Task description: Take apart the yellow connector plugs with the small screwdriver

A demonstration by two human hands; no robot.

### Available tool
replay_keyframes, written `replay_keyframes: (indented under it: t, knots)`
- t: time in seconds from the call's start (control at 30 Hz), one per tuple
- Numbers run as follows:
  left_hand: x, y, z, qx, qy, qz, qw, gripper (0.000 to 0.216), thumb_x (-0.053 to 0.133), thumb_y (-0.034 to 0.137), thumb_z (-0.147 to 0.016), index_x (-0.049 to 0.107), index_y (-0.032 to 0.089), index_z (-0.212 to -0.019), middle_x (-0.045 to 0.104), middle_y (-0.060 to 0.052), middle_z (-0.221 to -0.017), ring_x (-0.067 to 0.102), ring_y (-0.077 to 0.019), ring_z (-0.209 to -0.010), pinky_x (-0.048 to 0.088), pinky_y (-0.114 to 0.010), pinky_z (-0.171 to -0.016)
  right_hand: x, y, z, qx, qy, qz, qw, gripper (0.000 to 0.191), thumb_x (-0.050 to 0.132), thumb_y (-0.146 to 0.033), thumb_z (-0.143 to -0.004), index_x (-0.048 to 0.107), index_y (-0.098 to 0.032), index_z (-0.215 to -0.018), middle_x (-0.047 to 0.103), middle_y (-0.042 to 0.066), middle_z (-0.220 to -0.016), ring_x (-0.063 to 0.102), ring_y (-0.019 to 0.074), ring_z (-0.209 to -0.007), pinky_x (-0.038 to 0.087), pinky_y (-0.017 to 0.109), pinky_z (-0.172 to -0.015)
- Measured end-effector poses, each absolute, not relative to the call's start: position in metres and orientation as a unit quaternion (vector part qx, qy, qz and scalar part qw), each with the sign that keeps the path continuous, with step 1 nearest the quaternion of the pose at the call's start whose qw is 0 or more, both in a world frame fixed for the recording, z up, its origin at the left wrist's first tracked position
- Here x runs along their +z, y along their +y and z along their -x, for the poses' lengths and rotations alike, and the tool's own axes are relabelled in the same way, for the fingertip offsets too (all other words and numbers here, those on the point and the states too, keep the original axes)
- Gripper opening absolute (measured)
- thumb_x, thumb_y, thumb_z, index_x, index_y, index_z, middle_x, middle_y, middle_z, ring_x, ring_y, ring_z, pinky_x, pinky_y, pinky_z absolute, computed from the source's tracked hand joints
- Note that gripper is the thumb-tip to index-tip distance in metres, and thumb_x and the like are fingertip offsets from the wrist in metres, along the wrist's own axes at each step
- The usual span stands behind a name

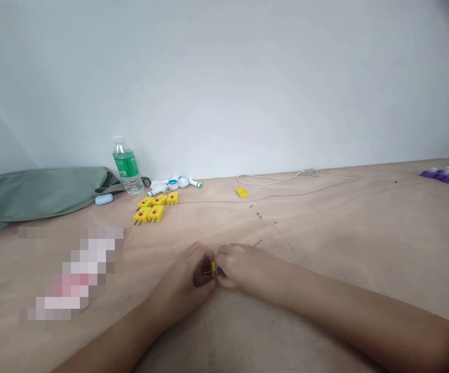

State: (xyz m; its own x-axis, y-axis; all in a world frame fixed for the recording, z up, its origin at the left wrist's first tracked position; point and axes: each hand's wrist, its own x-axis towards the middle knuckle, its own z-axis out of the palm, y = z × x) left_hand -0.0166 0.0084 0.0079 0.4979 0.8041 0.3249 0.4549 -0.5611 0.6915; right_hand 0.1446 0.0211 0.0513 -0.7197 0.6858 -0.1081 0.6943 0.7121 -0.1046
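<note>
My left hand [187, 280] is closed, thumb and fingers pinching a small yellow plug piece [213, 269] with thin metal prongs pointing left. Against its other side sits my right hand [237, 265], its fingers curled in and touching the piece. A small dark purple bit shows between the right fingertips, too hidden to name. Beyond the right knuckles a thin grey metal rod [258, 242] sticks out; whether the hand holds it cannot be told. A yellow plug cover [242, 192] lies farther back. Several yellow plugs with red dots and prongs [150, 208] are grouped at the left.
Tiny screws [259, 215] lie scattered beyond my hands. Toward the wall are a water bottle [127, 168], white-and-blue plastic parts [173, 184], a green bag [45, 192], a light blue case [104, 199] and a white cable [263, 182]. Purple holders [448, 177] stand far right.
</note>
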Motion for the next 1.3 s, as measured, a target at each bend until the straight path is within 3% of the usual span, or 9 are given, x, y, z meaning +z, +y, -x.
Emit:
replay_keyframes:
  t: [0.23, 0.43, 0.57, 0.7, 1.3]
  knots:
    - [0.007, 0.009, 0.019, 0.313, 0.406, -0.817, 0.264, 0.021, 0.056, 0.01, -0.074, 0.052, 0.022, -0.091, 0.06, -0.001, -0.093, 0.057, -0.0165, -0.087, 0.046, -0.027, -0.077, 0.045, 0.026, -0.157, -0.018, 0.952, -0.305, -0.032, 0.016, 0.051, -0.01, -0.081, 0.064, -0.008, -0.089, 0.064, 0.012, -0.084, 0.06, 0.0181, -0.075, 0.043, 0.026, -0.065]
    - [0.006, 0.008, 0.022, 0.298, 0.442, -0.797, 0.283, 0.02, 0.056, 0.011, -0.073, 0.048, 0.021, -0.089, 0.059, -0.002, -0.093, 0.059, -0.016, -0.084, 0.05, -0.026, -0.073, 0.088, 0.063, -0.218, -0.066, 0.869, -0.477, -0.111, 0.022, 0.049, -0.024, -0.082, 0.068, -0.014, -0.084, 0.067, 0.009, -0.081, 0.059, 0.0174, -0.071, 0.042, 0.027, -0.064]
    - [0.006, 0.008, 0.022, 0.294, 0.446, -0.798, 0.279, 0.021, 0.056, 0.011, -0.073, 0.048, 0.021, -0.09, 0.06, -0.002, -0.094, 0.059, -0.0167, -0.088, 0.049, -0.027, -0.076, 0.088, 0.097, -0.276, -0.095, 0.812, -0.572, -0.062, 0.023, 0.052, -0.034, -0.077, 0.069, -0.018, -0.076, 0.065, 0.006, -0.074, 0.053, 0.0157, -0.06, 0.036, 0.026, -0.054]
    - [0.006, 0.007, 0.022, 0.294, 0.447, -0.794, 0.289, 0.02, 0.055, 0.013, -0.075, 0.048, 0.021, -0.091, 0.06, -0.002, -0.095, 0.06, -0.0163, -0.087, 0.05, -0.027, -0.075, 0.069, 0.116, -0.306, -0.137, 0.789, -0.597, -0.033, 0.025, 0.054, -0.036, -0.074, 0.07, -0.017, -0.077, 0.065, 0.007, -0.074, 0.051, 0.0154, -0.061, 0.034, 0.026, -0.053]
    - [0.004, 0.008, 0.023, 0.296, 0.446, -0.789, 0.302, 0.021, 0.057, 0.017, -0.076, 0.047, 0.022, -0.093, 0.06, -0.003, -0.097, 0.061, -0.0177, -0.09, 0.052, -0.029, -0.077, 0.06, 0.121, -0.309, -0.142, 0.794, -0.59, -0.026, 0.029, 0.055, -0.042, -0.073, 0.069, -0.017, -0.075, 0.062, 0.006, -0.071, 0.051, 0.0164, -0.062, 0.033, 0.026, -0.054]
